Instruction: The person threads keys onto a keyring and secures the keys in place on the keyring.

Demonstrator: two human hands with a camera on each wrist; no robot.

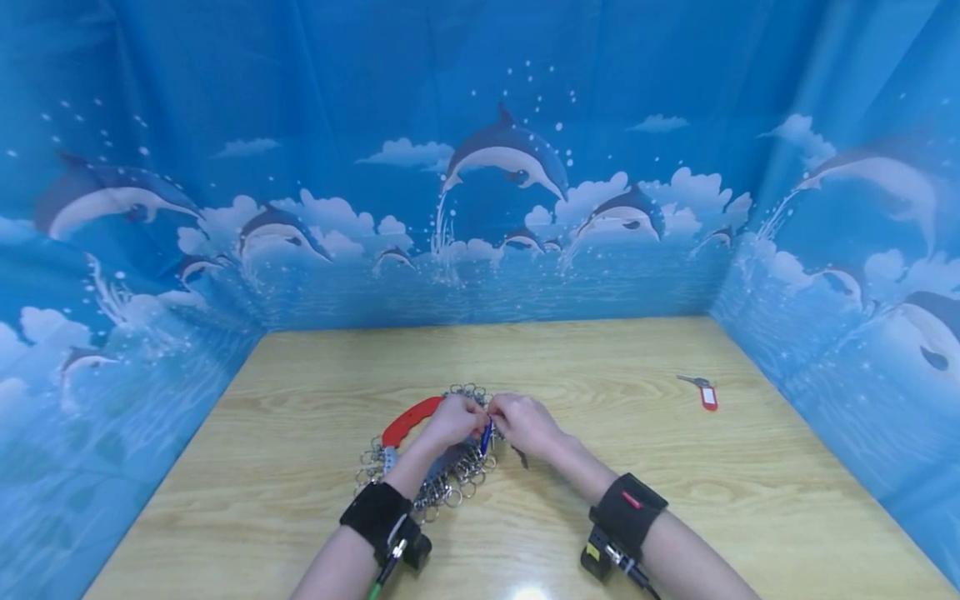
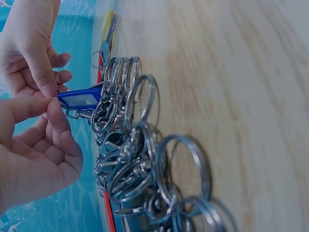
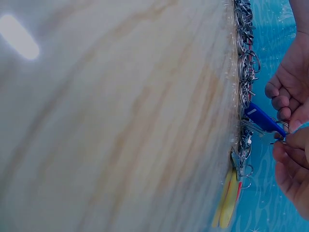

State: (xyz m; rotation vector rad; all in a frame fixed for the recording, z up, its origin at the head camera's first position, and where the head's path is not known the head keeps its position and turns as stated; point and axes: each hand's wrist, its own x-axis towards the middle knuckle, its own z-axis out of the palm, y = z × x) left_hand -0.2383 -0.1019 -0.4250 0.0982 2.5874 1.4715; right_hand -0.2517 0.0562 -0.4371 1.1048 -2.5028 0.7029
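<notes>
A blue key tag (image 2: 79, 100) with a pale label window stands up from a large loop strung with several split rings and clasps (image 1: 452, 492). At the tag's end is a small metal split ring (image 3: 281, 126). My left hand (image 1: 457, 419) pinches this ring between thumb and forefinger. From the other side, my right hand (image 1: 523, 425) pinches at the same ring, its fingertips meeting the left ones. Its other fingers are curled. The loop has a red curved handle (image 1: 411, 422), partly behind my left hand. The fingertips hide much of the small ring.
A key with a red tag (image 1: 708, 397) lies at the right of the wooden table (image 1: 637, 517). Near my right hand lies another key (image 1: 521, 457), and a yellow piece (image 2: 107, 29) shows beside a key in the left wrist view. A dolphin-print curtain (image 1: 480, 275) surrounds the table.
</notes>
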